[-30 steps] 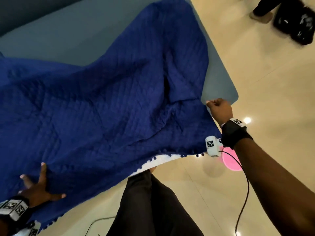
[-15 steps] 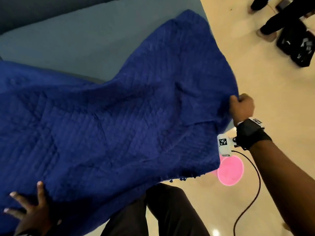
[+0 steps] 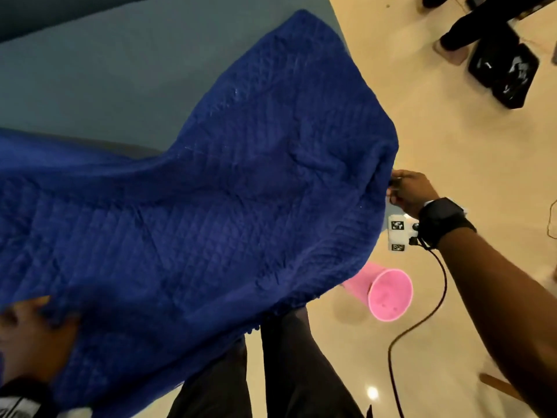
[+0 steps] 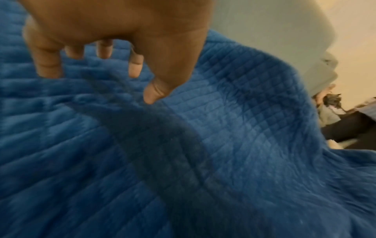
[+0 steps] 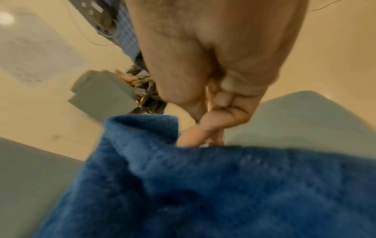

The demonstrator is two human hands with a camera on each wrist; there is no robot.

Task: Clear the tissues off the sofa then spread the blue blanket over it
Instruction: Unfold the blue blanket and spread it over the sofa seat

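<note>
The blue quilted blanket (image 3: 211,206) lies over the grey-blue sofa (image 3: 105,79), bunched in folds and hanging off the front edge. My right hand (image 3: 404,188) holds the blanket's right edge beyond the sofa's end. In the right wrist view its curled fingers (image 5: 195,136) pinch that edge (image 5: 142,128). My left hand (image 3: 36,327) is blurred at the lower left, on the blanket. The left wrist view shows its fingers (image 4: 48,67) spread and loose just over the fabric (image 4: 244,120), gripping nothing.
A pink bin (image 3: 388,294) lies tipped on the cream floor beside my legs (image 3: 286,372). A black cable (image 3: 422,321) trails from my right wrist. Another person's legs (image 3: 464,28) and black bags (image 3: 506,73) are at the far right.
My right hand has pulled the blanket's edge rightward, and it now covers the sofa's right end. My left hand has stayed on the blanket at the lower left.
</note>
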